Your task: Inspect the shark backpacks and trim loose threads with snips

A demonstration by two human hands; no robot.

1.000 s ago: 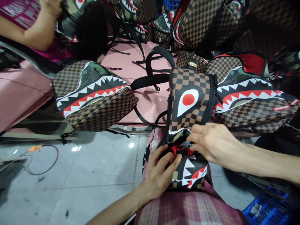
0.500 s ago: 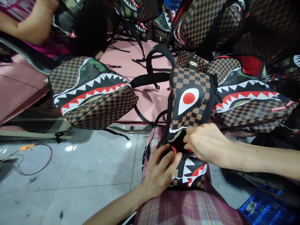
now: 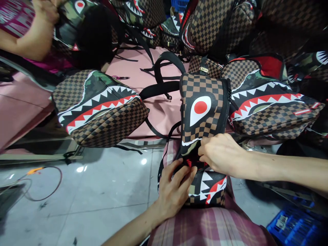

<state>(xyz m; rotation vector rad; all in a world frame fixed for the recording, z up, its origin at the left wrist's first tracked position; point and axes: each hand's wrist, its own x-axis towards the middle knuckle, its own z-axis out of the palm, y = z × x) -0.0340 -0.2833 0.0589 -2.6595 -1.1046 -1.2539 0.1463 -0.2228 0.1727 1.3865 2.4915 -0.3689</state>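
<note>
A brown-and-black checkered backpack [image 3: 207,126] with a printed red-and-white eye and shark teeth rests on my lap, its upper part against the table edge. Its front opening gapes, showing red inside. My left hand [image 3: 176,186] lies over the lower side of this opening, fingers bent over the edge and gripping it. Closed in a pinch, my right hand [image 3: 217,153] holds the upper edge of the opening at its right side. The fingertips of my right hand are partly hidden, so any small piece between them cannot be made out.
A similar backpack [image 3: 99,106] lies on the pink table [image 3: 153,118] at left, another backpack [image 3: 269,102] at right. More bags are piled behind. A co-worker's arm [image 3: 38,34] is at upper left. Blue crates [image 3: 294,225] stand on the floor, lower right.
The view has shifted slightly, moving the scene a little left. Both hands stay at the backpack's opening in nearly the same pose.
</note>
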